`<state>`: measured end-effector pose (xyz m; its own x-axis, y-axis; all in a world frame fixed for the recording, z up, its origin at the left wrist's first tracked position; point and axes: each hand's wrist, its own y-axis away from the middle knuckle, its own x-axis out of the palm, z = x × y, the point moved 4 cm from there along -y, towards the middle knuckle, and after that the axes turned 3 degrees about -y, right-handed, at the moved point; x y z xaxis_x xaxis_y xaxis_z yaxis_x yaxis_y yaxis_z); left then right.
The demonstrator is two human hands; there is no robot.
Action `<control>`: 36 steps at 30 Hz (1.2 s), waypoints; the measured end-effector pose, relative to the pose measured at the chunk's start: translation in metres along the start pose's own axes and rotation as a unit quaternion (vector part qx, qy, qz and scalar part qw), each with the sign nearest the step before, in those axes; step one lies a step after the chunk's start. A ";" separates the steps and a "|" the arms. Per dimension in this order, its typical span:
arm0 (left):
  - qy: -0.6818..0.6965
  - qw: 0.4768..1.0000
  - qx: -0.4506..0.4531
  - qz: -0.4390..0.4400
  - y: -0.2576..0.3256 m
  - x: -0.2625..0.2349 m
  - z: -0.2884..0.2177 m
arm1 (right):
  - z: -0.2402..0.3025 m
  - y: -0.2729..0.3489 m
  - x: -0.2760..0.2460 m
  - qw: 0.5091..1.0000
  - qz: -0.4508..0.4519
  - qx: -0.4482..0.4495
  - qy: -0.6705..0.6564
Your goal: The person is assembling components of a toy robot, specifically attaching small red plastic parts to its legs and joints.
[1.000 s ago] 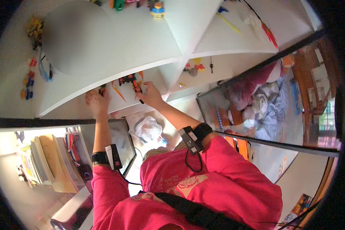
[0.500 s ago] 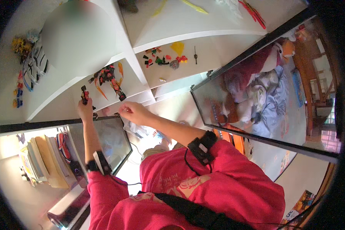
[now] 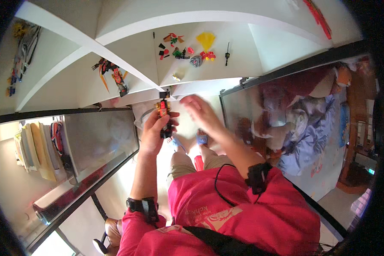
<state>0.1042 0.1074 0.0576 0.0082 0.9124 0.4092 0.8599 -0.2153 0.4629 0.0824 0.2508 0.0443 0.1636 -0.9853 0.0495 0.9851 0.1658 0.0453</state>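
Note:
My left hand (image 3: 151, 134) is closed round a small black, red and yellow toy figure (image 3: 163, 109), held upright in front of the shelf's lower edge. Just to its right, my right hand (image 3: 200, 113) is raised and apart from the figure; motion blurs its fingers. Beyond the hands, a larger black, red and orange toy robot (image 3: 118, 81) stands in the left shelf compartment. In the compartment beside it lie a yellow fan-shaped piece (image 3: 206, 41), a grey round piece (image 3: 196, 61), a thin black piece (image 3: 227, 59) and several small coloured bits.
White shelf dividers (image 3: 128, 68) run across the far side. An opened glass door (image 3: 286, 123) stands at the right, reflecting cloth; another glass door (image 3: 100, 141) is at the left, near upright books (image 3: 38, 145). Blue slippers (image 3: 202, 138) are on my feet below.
My left hand has brought the toy figure away from the left compartment, rightward to the middle. My right hand has moved right and up. The view has shifted too.

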 end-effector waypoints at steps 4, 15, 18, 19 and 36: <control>0.007 0.999 -0.024 0.032 -0.016 0.024 0.014 | 0.009 -0.050 -0.041 0.979 -0.029 -0.042 0.199; 0.102 0.992 0.033 -0.066 -0.067 0.013 0.010 | 0.000 -0.178 -0.006 0.833 -0.043 -0.213 0.509; 0.081 0.990 0.066 -0.089 -0.073 0.013 0.012 | -0.008 -0.185 0.010 0.795 -0.008 -0.146 0.589; 0.089 0.990 0.067 -0.091 -0.075 0.012 0.013 | -0.012 -0.187 0.013 0.780 -0.010 -0.162 0.604; 0.178 0.978 0.094 0.050 -0.040 0.028 -0.013 | 0.044 -0.102 -0.025 0.949 0.058 0.136 -0.279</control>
<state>0.0634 0.1367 0.0611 -0.0516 0.7039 0.7084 0.9426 -0.2001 0.2675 -0.0247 0.2602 0.0821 0.1417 -0.7969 0.5872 0.8998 0.3510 0.2591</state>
